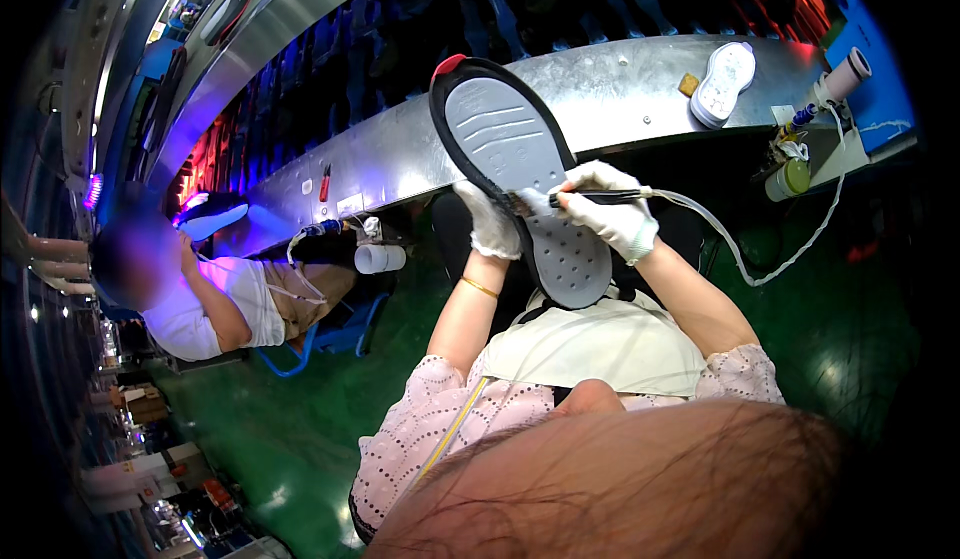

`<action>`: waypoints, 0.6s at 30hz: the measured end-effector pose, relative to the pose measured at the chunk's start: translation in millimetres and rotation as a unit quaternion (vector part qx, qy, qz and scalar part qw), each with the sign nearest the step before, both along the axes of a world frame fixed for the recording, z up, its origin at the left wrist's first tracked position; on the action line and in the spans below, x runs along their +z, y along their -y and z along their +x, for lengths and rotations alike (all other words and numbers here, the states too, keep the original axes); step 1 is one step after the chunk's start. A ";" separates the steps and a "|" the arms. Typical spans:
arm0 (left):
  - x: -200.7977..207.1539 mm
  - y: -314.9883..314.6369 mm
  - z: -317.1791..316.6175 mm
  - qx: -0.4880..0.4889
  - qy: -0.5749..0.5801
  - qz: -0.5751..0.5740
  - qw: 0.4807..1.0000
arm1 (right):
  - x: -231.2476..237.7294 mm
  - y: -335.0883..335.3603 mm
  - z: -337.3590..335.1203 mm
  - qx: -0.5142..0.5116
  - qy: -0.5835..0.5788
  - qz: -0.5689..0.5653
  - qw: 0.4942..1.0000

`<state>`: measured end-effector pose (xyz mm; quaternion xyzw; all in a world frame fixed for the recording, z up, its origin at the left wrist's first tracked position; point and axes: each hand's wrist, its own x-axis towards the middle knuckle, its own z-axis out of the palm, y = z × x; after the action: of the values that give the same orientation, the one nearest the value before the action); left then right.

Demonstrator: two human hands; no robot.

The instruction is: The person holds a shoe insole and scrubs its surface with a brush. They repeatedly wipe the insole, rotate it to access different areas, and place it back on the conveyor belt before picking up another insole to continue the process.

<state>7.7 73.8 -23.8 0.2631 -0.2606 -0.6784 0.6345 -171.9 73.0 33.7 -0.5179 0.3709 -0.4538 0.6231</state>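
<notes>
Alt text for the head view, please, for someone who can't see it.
The gloved left hand holds a black shoe, its grey sole facing the camera, while the gloved right hand holds a black-handled brush at the sole. Ahead stands a metal bench bearing a white shoe sole; a co-worker sits at left.

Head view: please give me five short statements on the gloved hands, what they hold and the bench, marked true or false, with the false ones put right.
1. The left hand and right hand both wear white gloves. True.
2. The right hand is empty. False: its fingers hold a black-handled tool with a pale cord running from it.
3. The left hand grips the side of a grey sole with a black edge. True.
4. On the metal bench, the white shoe-shaped piece lies left of the yellowish block. False: it lies right of it.
5. A co-worker sits on the left side. True.
</notes>
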 end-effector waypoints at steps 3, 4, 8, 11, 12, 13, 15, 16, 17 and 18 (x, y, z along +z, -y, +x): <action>-11.7 -10.6 -8.1 -0.113 -0.022 0.055 0.992 | -17.1 0.8 -11.0 -0.054 -0.010 0.015 0.998; -17.9 -9.6 -9.2 -0.114 -0.026 0.071 0.991 | -18.1 -0.3 -10.3 -0.056 -0.031 -0.037 0.997; -14.2 -1.9 -21.1 -0.005 0.031 0.119 0.992 | -11.0 -3.1 -2.0 -0.024 -0.042 -0.117 0.992; -18.7 12.3 -18.5 0.066 0.047 0.097 0.992 | -3.7 5.7 -3.9 -0.031 -0.027 -0.094 0.995; -17.9 16.0 -17.4 0.051 0.010 0.074 0.996 | -2.0 8.9 -3.8 -0.049 -0.034 -0.112 0.992; -16.2 19.4 -15.2 0.037 -0.028 0.051 0.998 | 2.8 8.4 -2.3 -0.042 -0.054 -0.134 0.989; -9.4 24.8 -13.6 0.016 -0.076 0.013 0.997 | 10.7 6.0 2.4 -0.026 -0.094 -0.176 0.979; -1.8 27.0 -15.2 0.010 -0.086 -0.002 0.996 | 7.5 4.6 7.8 -0.032 -0.081 -0.199 0.976; 2.2 29.6 -15.5 0.004 -0.097 -0.016 0.995 | 11.1 3.3 9.8 -0.022 -0.068 -0.203 0.977; 4.3 32.7 -14.2 -0.019 -0.115 -0.039 0.992 | 11.3 3.7 9.6 0.006 -0.036 -0.182 0.983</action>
<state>-6.6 41.1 -19.5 0.1541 -0.2170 -0.7052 0.6572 -162.3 69.3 45.0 -0.6410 0.3007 -0.4910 0.5076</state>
